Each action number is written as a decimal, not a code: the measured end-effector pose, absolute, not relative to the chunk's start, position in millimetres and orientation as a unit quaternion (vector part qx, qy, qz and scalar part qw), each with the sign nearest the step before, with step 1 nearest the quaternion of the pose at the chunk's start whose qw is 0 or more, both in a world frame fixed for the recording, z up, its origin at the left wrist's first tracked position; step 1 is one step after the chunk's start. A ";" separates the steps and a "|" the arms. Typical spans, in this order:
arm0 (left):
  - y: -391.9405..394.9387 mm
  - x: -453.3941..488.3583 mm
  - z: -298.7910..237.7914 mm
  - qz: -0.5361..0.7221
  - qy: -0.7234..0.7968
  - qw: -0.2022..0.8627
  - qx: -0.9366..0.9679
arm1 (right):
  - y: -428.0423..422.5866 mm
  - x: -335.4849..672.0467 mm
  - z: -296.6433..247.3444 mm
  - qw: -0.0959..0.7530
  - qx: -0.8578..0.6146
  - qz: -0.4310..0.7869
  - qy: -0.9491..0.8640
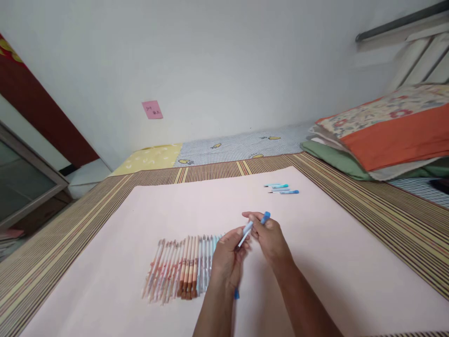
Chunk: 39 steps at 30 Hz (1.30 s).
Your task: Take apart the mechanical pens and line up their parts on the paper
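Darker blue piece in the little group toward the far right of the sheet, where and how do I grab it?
Probably best to pinch the darker blue piece by its right end, across its width, coming from the right: it lies flat and slim, and that end juts past the other pieces.

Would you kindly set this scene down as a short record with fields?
Left: left hand, fingers at a pale-blue pen
Right: right hand, around a blue end; whether it joins that pen is hidden
Side-by-side row: red-flecked pens, brown-ended pens, bluish pens, partly hidden by the left arm
Far group: blue and turquoise pens, apart from the row
Surface: pale pink sheet on a striped mat
Wall: pink note
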<state>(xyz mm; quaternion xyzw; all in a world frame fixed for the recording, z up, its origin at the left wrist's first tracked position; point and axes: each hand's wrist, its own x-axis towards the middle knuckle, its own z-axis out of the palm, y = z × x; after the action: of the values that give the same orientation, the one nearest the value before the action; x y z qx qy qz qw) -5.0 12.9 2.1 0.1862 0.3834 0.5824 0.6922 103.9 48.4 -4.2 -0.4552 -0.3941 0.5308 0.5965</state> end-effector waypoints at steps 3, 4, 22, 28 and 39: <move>11.5 -4.2 6.9 0.563 0.386 0.698 0.219 | 48.8 105.5 -5.7 0.603 -0.476 0.509 -0.388; 11.2 -4.1 7.6 0.558 0.390 0.698 0.222 | 48.9 106.0 -5.9 0.605 -0.485 0.497 -0.388; 17.0 -6.4 0.9 0.607 0.395 0.647 0.239 | 56.4 116.1 1.9 0.662 -0.319 0.665 -0.131; 17.1 -7.7 0.7 0.613 0.395 0.641 0.241 | 48.7 109.3 2.5 0.622 -0.334 0.659 -0.258; 18.5 -8.1 -1.1 0.600 0.436 0.602 0.295 | 45.5 112.8 9.6 0.563 -0.495 0.443 -0.492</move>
<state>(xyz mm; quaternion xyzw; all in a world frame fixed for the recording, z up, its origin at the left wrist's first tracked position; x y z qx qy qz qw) -8.1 18.5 -1.1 0.2946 0.4361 0.6000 0.6025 112.8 45.5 9.6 -0.4947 -0.4921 0.4427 0.5632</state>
